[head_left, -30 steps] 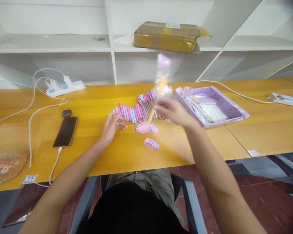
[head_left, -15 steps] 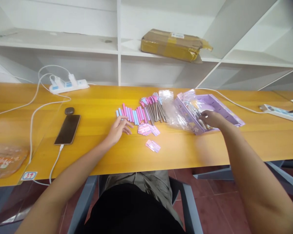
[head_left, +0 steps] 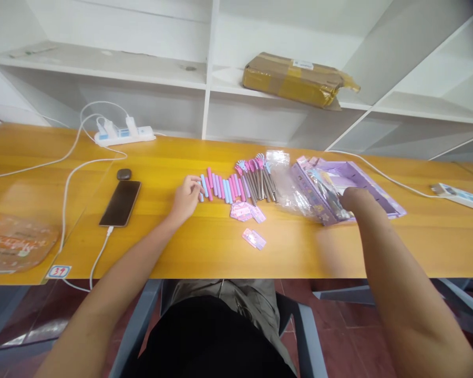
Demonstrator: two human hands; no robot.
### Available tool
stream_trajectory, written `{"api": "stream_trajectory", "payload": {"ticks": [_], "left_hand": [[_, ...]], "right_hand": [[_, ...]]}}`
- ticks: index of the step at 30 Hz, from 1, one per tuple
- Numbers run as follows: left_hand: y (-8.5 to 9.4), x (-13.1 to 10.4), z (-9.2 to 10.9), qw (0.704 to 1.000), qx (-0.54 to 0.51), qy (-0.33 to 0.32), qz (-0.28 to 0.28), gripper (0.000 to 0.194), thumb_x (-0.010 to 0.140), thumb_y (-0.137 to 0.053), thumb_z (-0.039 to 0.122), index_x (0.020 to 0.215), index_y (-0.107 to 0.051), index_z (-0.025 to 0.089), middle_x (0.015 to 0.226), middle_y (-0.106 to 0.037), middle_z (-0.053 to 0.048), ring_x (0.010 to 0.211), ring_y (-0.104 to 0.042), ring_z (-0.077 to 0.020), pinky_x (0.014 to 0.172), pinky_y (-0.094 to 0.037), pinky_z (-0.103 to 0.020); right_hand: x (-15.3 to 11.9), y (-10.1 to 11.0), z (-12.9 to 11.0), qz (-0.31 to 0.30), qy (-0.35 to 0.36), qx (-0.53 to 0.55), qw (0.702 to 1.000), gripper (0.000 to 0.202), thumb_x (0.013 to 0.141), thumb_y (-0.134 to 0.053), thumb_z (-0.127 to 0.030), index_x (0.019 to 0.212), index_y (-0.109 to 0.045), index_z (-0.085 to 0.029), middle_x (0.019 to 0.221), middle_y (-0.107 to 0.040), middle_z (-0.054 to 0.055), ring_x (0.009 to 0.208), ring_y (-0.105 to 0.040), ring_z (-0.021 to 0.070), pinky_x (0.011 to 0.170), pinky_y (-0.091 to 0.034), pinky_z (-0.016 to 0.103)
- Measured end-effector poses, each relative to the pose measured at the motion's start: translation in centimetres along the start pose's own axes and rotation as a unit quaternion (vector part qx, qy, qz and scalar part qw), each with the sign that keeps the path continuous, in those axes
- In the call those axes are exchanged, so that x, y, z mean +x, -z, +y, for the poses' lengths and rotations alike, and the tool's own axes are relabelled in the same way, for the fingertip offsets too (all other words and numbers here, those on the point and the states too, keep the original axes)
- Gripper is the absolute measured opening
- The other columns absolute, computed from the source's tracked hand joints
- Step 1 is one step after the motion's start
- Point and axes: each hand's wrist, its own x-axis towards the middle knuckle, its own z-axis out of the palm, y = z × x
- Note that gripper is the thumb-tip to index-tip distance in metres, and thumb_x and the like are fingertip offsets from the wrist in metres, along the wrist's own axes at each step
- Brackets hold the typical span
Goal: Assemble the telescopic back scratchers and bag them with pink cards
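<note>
My left hand (head_left: 186, 198) rests at the left end of a row of pink, purple and light blue tubes (head_left: 222, 188). Its fingers are bent but apart, with the tips touching the end tube. Right of the row lie telescopic back scratchers (head_left: 259, 178) with metal rods and pink or blue hand-shaped heads. Small pink printed cards (head_left: 241, 211) lie below them, and a separate few cards (head_left: 254, 239) sit nearer the front edge. My right hand (head_left: 353, 199) reaches into a purple tray box (head_left: 378, 194), over plastic-bagged items (head_left: 326, 186); its fingers are hidden.
Clear plastic bags (head_left: 286, 184) lie between the scratchers and the box. On the left are a phone (head_left: 120, 203) on a charging cable, a small dark case (head_left: 123, 174) and a power strip (head_left: 124, 135). A taped parcel (head_left: 295, 79) sits on the shelf above; another power strip (head_left: 461, 197) is at right.
My left hand has drawn back from over the tubes to the row's left end, its fingers more bent. My right hand has moved a little deeper into the box. The view has shifted left.
</note>
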Motion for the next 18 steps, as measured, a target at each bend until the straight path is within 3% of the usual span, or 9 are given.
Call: {"api": "stream_trajectory", "payload": {"ticks": [3, 6, 8, 10, 13, 15, 18], "left_hand": [[1.4, 1.4, -0.8, 0.986, 0.156, -0.014, 0.052, 0.018, 0.099, -0.056, 0.013, 0.113, -0.063, 0.022, 0.102, -0.074, -0.004, 0.088, -0.069, -0.0185, 0.09, -0.055, -0.035], [1.8, 2.1, -1.5, 0.963, 0.26, -0.054, 0.033, 0.022, 0.101, -0.058, 0.015, 0.118, -0.069, 0.023, 0.109, -0.07, -0.007, 0.1, -0.068, -0.0223, 0.102, -0.053, -0.039], [1.6, 2.1, -1.7, 0.95, 0.302, -0.082, 0.003, 0.022, 0.104, -0.061, 0.023, 0.122, -0.072, 0.024, 0.11, -0.068, -0.008, 0.105, -0.067, -0.0249, 0.104, -0.052, -0.041], [1.2, 2.1, -1.9, 0.935, 0.341, -0.094, -0.021, 0.019, 0.104, -0.064, 0.031, 0.119, -0.074, 0.026, 0.109, -0.066, -0.009, 0.108, -0.066, -0.0278, 0.105, -0.052, -0.044], [0.7, 2.0, -1.8, 0.915, 0.391, -0.088, -0.043, 0.009, 0.101, -0.067, 0.029, 0.105, -0.073, 0.024, 0.106, -0.065, -0.009, 0.107, -0.065, -0.0298, 0.101, -0.052, -0.044], [0.6, 1.9, -1.6, 0.906, 0.414, -0.077, -0.046, 0.005, 0.098, -0.067, 0.023, 0.101, -0.07, 0.023, 0.106, -0.066, -0.009, 0.102, -0.066, -0.0282, 0.095, -0.053, -0.042], [0.7, 1.7, -1.2, 0.898, 0.438, -0.037, -0.031, 0.018, 0.094, -0.067, 0.018, 0.112, -0.065, 0.021, 0.11, -0.069, -0.011, 0.099, -0.069, -0.0275, 0.089, -0.053, -0.04]], "right_hand": [[0.5, -0.2, -2.0, -0.005, -0.057, -0.058, 0.997, 0.009, 0.083, -0.069, -0.009, 0.082, -0.077, -0.013, 0.1, -0.076, 0.031, 0.083, -0.067, 0.0301, 0.08, -0.042, 0.046], [-0.2, -1.1, -6.0, 0.066, -0.025, 0.004, 0.997, 0.022, 0.093, -0.062, -0.015, 0.106, -0.08, -0.017, 0.105, -0.079, 0.019, 0.086, -0.065, 0.024, 0.086, -0.043, 0.039], [-1.3, -2.2, -9.0, 0.133, -0.009, 0.106, 0.985, 0.021, 0.1, -0.057, -0.022, 0.101, -0.077, -0.018, 0.091, -0.077, 0.011, 0.079, -0.062, 0.0209, 0.081, -0.043, 0.035], [-2.7, -3.9, -11.6, 0.158, -0.006, 0.169, 0.973, 0.032, 0.106, -0.05, -0.031, 0.084, -0.07, -0.019, 0.077, -0.07, 0.007, 0.071, -0.058, 0.0197, 0.076, -0.042, 0.034], [-4.8, -6.7, -13.7, 0.116, 0.011, 0.179, 0.977, 0.046, 0.11, -0.044, -0.039, 0.07, -0.058, -0.022, 0.067, -0.063, 0.004, 0.066, -0.057, 0.02, 0.073, -0.04, 0.034], [-5.9, -8.3, -14.1, 0.062, 0.029, 0.144, 0.987, 0.042, 0.108, -0.049, -0.04, 0.073, -0.062, -0.022, 0.07, -0.066, 0.005, 0.067, -0.058, 0.021, 0.073, -0.04, 0.034], [-7.0, -9.6, -14.1, -0.019, 0.063, 0.068, 0.995, 0.029, 0.103, -0.058, -0.039, 0.09, -0.074, -0.02, 0.083, -0.076, 0.01, 0.074, -0.063, 0.0239, 0.072, -0.041, 0.033]]}}
